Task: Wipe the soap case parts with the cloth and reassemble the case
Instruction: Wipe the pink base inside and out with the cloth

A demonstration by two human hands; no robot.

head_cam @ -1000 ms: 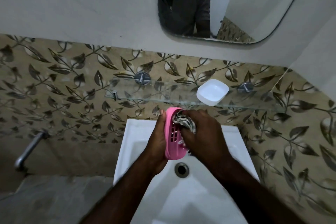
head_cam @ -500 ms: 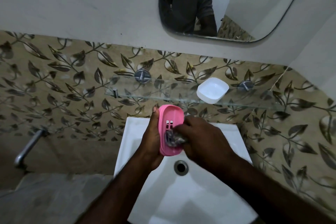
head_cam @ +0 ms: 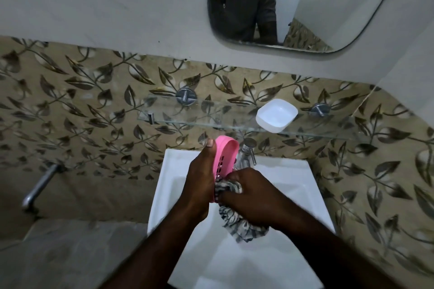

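My left hand [head_cam: 199,178] grips a pink slotted soap case part [head_cam: 224,155] on edge above the white sink [head_cam: 178,171]. My right hand [head_cam: 249,195] holds a black-and-white patterned cloth [head_cam: 237,225] bunched against the lower end of the pink part; the loose end hangs below the hand. The white soap case part [head_cam: 276,115] lies on the glass shelf [head_cam: 192,117], apart from both hands.
A chrome sink tap [head_cam: 247,150] stands just behind the pink part. A second metal tap [head_cam: 40,187] sticks out of the tiled wall at left. A mirror [head_cam: 305,2] hangs above the shelf. Leaf-patterned tiles cover the walls.
The pink part has turned more on edge in my left hand. My right hand with the cloth has slid down to its lower end, and more cloth now hangs below.
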